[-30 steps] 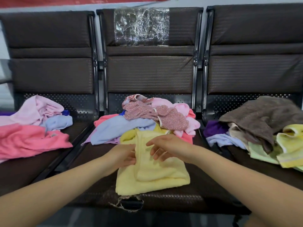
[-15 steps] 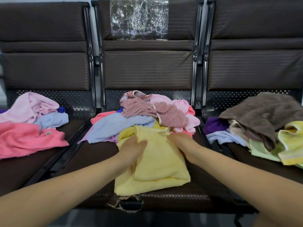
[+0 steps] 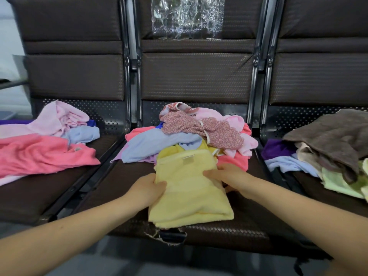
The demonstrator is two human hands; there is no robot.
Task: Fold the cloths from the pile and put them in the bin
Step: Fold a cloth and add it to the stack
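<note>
Three dark seats point(image 3: 195, 76) span the frame. At centre, a pile of cloths point(image 3: 179, 136) sits at the middle seat's back; below it lies the folded yellow cloth point(image 3: 189, 192). The left hand point(image 3: 146, 189) grips its left edge, the right hand point(image 3: 229, 176) its right edge.

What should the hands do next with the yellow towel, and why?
Probably lift it off the seat. The yellow towel already lies folded into a neat block, and the left hand and right hand grip its two sides. No bin shows in this view, so it must be found first.
</note>
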